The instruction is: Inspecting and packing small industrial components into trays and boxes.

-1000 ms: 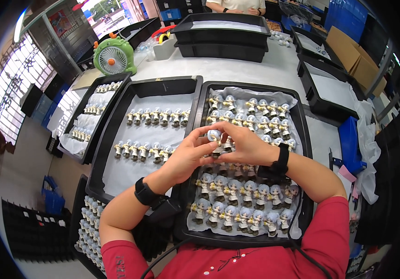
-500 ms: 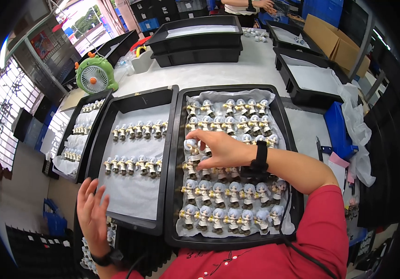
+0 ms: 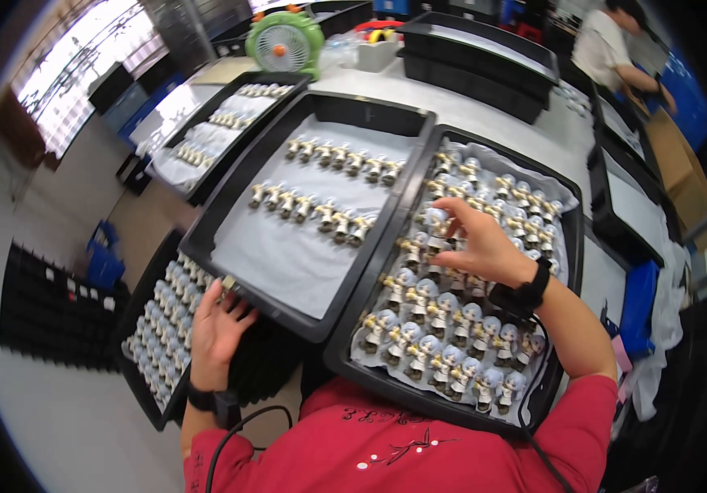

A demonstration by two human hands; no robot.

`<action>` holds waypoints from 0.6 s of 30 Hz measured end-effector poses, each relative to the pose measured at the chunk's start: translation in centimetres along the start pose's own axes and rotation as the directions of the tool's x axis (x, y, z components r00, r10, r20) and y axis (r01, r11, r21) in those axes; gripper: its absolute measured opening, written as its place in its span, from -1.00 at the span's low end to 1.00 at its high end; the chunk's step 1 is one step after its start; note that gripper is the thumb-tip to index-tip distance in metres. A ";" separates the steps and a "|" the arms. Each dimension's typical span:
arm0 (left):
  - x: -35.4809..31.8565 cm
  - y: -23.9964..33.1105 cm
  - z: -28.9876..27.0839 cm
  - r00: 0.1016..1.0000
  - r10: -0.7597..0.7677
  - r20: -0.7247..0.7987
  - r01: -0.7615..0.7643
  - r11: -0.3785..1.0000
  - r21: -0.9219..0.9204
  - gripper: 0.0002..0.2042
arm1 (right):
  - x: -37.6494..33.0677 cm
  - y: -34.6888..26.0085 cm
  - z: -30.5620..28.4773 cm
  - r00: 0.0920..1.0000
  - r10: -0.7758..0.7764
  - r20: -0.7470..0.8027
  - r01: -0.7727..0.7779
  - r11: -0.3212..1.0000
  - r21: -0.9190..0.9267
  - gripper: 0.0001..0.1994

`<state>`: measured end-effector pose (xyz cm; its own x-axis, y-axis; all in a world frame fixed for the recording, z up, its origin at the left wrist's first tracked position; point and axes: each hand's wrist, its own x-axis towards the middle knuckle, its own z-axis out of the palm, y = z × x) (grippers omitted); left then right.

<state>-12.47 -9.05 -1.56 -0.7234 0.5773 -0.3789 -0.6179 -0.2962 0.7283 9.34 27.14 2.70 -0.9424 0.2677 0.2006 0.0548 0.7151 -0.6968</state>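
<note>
My right hand (image 3: 485, 242) is over the left part of a black tray (image 3: 564, 343) filled with rows of small figurines. Its thumb and index finger close around one figurine (image 3: 436, 233) with pale blue-grey hair, a white outfit and dark feet. Just how firmly it is gripped is hard to see. My left hand (image 3: 219, 333), fingers apart and nothing in them, is by the near edge of a second black tray (image 3: 288, 316). In that tray, two rows of similar figurines (image 3: 312, 209) lie on white paper.
Lower left, another tray (image 3: 146, 403) full of figurines sits below table level. Beyond the second tray stand a narrower tray (image 3: 205, 191) and a green fan (image 3: 285, 43). Stacked black trays (image 3: 477, 78) are at the back; a co-worker (image 3: 608, 53) is at far right.
The view has swung left and tilted, showing the lower tray more fully. My left hand has shifted along the second tray's near edge. My right hand stays around the figurine.
</note>
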 end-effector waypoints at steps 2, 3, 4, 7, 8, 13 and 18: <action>-0.4 -0.5 1.9 0.998 -0.060 -0.022 0.061 0.998 0.033 -0.64 | 0.3 0.2 0.4 0.999 -0.033 0.012 0.033 0.999 -0.014 -0.34; -0.9 -0.5 2.9 0.996 -0.085 -0.023 0.086 0.996 0.040 -0.62 | 0.2 0.3 0.5 0.998 -0.062 0.005 0.062 0.998 -0.014 -0.33; -1.3 -0.4 3.5 0.997 -0.079 -0.027 0.080 0.996 0.036 -0.62 | 0.1 0.0 0.5 0.998 -0.070 0.009 0.070 0.997 -0.014 -0.33; -1.0 -0.3 4.0 0.990 -0.136 0.023 0.135 0.990 0.026 -0.54 | 0.3 -0.2 0.4 0.998 -0.044 0.033 0.045 0.999 -0.005 -0.33; -0.4 -0.2 3.7 0.988 -0.151 0.041 0.150 0.988 0.029 -0.53 | 0.5 -0.3 0.5 0.998 -0.030 0.058 0.031 0.999 -0.014 -0.34; 1.0 -0.3 3.9 0.978 -0.183 0.097 0.177 0.982 0.068 -0.51 | 0.1 0.2 0.3 0.993 -0.057 0.101 0.060 0.998 -0.021 -0.34; 1.3 -0.4 4.3 0.972 -0.216 0.092 0.213 0.976 0.039 -0.52 | -0.1 0.6 0.5 0.993 -0.029 0.116 0.041 0.995 -0.095 -0.35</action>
<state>-11.80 -4.92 0.14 -0.5414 0.6950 -0.4731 -0.7456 -0.1368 0.6523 9.27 27.27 1.93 -0.9755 0.1699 0.1400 0.0476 0.7836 -0.6195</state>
